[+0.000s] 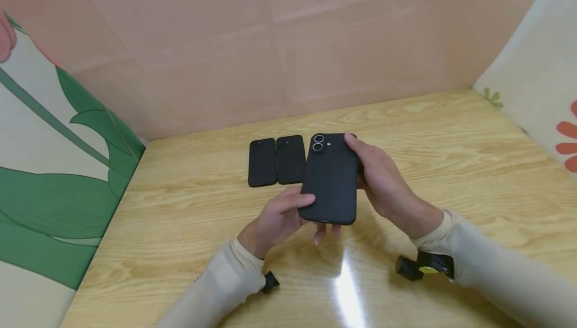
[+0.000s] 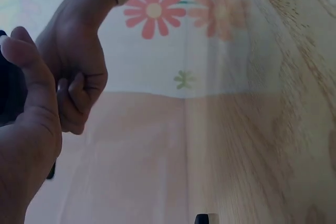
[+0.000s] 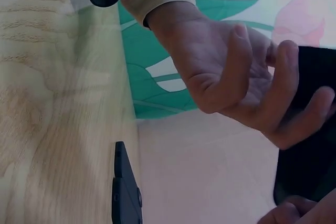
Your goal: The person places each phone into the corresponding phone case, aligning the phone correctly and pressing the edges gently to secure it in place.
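A black phone [image 1: 332, 180], its back with two silver-ringed lenses turned up, is held between both hands above the table. My left hand [image 1: 281, 213] grips its lower left edge, thumb on the back and other fingers underneath. At the upper right corner my right hand [image 1: 385, 185] holds it with the thumb on the back edge; its other fingers are mostly hidden behind. The right wrist view shows the left hand's [image 3: 226, 72] fingers spread and bent along the dark phone [image 3: 307, 166]. In the left wrist view, the right hand [image 2: 76, 61] has its visible fingers curled.
Two more black phones, one on the left [image 1: 262, 164] and one on the right [image 1: 291, 160], lie side by side, lens side up, on the wood-grain table [image 1: 189, 208]. A pinkish cloth [image 1: 216, 47] rises behind the table. Patterned cloths stand at both sides.
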Motion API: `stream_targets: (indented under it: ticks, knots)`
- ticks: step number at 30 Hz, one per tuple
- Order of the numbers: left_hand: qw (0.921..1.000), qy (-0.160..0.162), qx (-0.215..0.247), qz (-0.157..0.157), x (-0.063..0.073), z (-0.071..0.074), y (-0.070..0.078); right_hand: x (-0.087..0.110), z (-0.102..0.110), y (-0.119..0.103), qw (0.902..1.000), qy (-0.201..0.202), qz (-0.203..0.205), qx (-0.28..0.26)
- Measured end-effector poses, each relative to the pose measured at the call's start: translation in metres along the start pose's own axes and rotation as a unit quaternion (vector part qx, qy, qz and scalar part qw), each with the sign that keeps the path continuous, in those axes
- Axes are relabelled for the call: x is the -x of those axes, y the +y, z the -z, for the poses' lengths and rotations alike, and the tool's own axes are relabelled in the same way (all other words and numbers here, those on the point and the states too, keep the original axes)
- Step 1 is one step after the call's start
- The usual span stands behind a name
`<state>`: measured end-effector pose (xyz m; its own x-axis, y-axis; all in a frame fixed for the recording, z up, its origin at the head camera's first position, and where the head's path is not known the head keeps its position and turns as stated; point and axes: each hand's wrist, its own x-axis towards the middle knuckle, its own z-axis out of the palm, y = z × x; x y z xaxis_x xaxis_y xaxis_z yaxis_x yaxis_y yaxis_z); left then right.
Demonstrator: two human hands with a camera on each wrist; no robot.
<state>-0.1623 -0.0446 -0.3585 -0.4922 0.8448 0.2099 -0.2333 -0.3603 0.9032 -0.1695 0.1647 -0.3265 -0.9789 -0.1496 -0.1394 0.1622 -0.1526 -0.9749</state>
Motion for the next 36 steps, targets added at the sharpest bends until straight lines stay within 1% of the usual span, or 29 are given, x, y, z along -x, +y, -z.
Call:
stream_targets:
  ticks: [2,4,7,9,11,14,15,17,20,22,24,26,29,31,34,36]
  knots:
    - [0.9999,0.010,-0.012,-0.003,-0.002,0.000,-0.001,0.000,0.000,0.001,0.9988,-0.030,-0.012,0.038]
    - [0.9987,0.034,-0.037,-0.011,-0.004,0.001,-0.001,0.001,-0.001,0.002,0.9953,-0.065,-0.022,0.068]
    - [0.9937,0.090,-0.062,-0.025,-0.005,0.005,-0.001,0.002,-0.004,0.003,0.9886,-0.118,-0.021,0.090]
    - [0.9892,0.126,-0.071,-0.029,-0.006,0.007,0.000,0.002,-0.005,0.004,0.9860,-0.138,-0.018,0.092]
    - [0.9851,0.155,-0.073,-0.022,-0.006,0.008,0.001,0.002,-0.005,0.004,0.9850,-0.148,-0.019,0.087]
    - [0.9780,0.198,-0.066,0.011,-0.007,0.007,0.002,0.000,-0.005,0.005,0.9854,-0.150,-0.035,0.071]
    - [0.9740,0.217,-0.058,0.026,-0.008,0.007,0.003,0.000,-0.004,0.005,0.9857,-0.149,-0.041,0.067]
    - [0.9631,0.261,-0.034,0.056,-0.009,0.007,0.004,-0.002,-0.004,0.007,0.9860,-0.146,-0.052,0.062]
    - [0.9414,0.325,0.011,0.089,-0.011,0.009,0.004,-0.006,-0.004,0.009,0.9871,-0.134,-0.066,0.058]
    - [0.9276,0.358,0.029,0.102,-0.012,0.010,0.003,-0.009,-0.003,0.011,0.9877,-0.127,-0.074,0.052]
    - [0.9189,0.377,0.035,0.112,-0.013,0.011,0.001,-0.012,-0.002,0.014,0.9884,-0.119,-0.083,0.044]
    - [0.9132,0.387,0.033,0.123,-0.013,0.012,0.000,-0.016,0.000,0.016,0.9886,-0.113,-0.092,0.038]
    - [0.9097,0.392,0.020,0.136,-0.014,0.012,-0.001,-0.022,0.002,0.018,0.9883,-0.104,-0.104,0.041]
    - [0.9053,0.400,0.014,0.142,-0.014,0.012,-0.001,-0.025,0.004,0.020,0.9876,-0.100,-0.112,0.047]
    - [0.9013,0.408,0.000,0.145,-0.014,0.012,-0.001,-0.030,0.008,0.022,0.9871,-0.091,-0.123,0.049]
    - [0.9006,0.411,-0.009,0.142,-0.014,0.012,-0.001,-0.034,0.010,0.025,0.9871,-0.082,-0.129,0.045]
